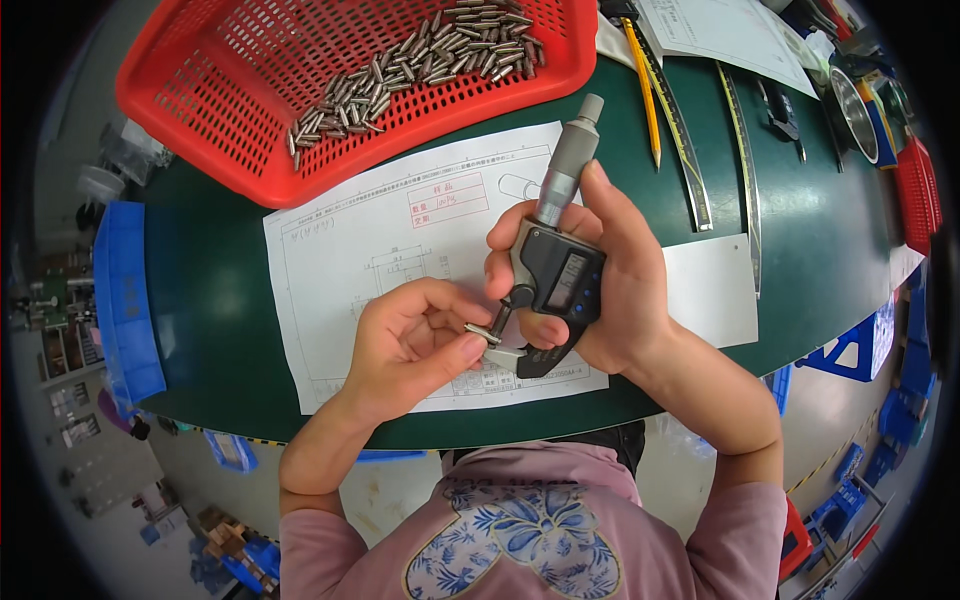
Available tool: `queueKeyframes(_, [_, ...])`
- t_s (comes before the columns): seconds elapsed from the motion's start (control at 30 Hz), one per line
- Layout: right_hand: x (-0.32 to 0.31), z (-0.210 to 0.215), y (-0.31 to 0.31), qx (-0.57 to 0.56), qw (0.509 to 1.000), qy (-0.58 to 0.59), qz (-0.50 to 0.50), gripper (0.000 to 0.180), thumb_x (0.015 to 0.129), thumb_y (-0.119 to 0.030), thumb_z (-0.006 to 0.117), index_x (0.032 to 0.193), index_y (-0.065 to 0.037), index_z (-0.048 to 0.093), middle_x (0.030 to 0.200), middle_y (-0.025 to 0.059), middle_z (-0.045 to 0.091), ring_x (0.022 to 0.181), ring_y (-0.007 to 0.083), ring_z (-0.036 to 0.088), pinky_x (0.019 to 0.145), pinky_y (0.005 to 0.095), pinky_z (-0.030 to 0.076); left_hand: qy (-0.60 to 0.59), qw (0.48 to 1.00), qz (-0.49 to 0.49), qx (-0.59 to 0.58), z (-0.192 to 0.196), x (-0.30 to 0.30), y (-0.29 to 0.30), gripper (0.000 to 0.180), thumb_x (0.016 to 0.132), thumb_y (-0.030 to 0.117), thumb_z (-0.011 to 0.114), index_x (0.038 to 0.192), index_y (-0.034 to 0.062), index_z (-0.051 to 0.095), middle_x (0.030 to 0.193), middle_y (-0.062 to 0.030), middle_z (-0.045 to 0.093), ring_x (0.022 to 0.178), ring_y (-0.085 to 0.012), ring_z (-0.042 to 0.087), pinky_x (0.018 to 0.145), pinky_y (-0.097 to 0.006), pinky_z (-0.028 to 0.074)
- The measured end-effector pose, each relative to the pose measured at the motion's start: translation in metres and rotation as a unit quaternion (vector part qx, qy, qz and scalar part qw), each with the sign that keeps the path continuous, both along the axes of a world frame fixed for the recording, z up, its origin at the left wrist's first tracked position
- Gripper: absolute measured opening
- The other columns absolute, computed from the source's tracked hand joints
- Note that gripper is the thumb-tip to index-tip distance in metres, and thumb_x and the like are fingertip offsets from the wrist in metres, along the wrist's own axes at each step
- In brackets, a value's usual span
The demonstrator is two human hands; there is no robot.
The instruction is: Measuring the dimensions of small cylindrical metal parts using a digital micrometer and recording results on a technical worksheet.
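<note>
Green bench [205, 310] spread beneath work. Red mesh basket [450, 125] sat at far side. White drawing sheet [320, 250] lay flat, nearer person. Pile of metal pins [430, 55] filled part of basket. Right hand [630, 270]: grip wrapped firmly round digital micrometer [548, 270], above sheet. Left hand [410, 345]: grip pinched, thumb against fingers, on small pin [484, 333] at micrometer's measuring gap; contact with its faces could not be told.
</note>
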State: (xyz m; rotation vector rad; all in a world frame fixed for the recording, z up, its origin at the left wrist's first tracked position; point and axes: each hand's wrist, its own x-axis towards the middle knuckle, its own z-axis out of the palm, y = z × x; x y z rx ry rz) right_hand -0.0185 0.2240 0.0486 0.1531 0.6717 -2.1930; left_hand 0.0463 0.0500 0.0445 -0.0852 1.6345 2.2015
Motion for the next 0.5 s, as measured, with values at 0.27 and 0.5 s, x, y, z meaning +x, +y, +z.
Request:
queueKeyframes(0.27, [0.0002,-0.0008,0.0002,0.015,1.000,-0.002,-0.002,0.058,0.081,-0.058,0.034,0.080,-0.002,0.050,0.064,0.0098,0.056,0.039,0.0134,0.043,0.037,0.0220,0.036,0.006,1.000,-0.003,0.007,0.0016,0.0003,0.0019,0.019,0.076,-0.005,0.054,0.094,-0.0041,0.049,0.091,-0.0097,0.054,0.080,-0.0122,0.055,0.066,-0.023,0.049])
queueKeyframes(0.5, [0.0015,-0.0004,0.0000,0.000,1.000,-0.001,-0.009,0.058,0.084,-0.056,0.029,0.083,-0.002,0.050,0.065,0.0100,0.056,0.039,0.0136,0.043,0.037,0.0224,0.035,-0.004,1.000,-0.001,0.010,0.0004,-0.0004,0.0002,0.014,0.078,-0.002,0.053,0.090,-0.0024,0.048,0.088,-0.0084,0.053,0.079,-0.0120,0.054,0.065,-0.023,0.049])
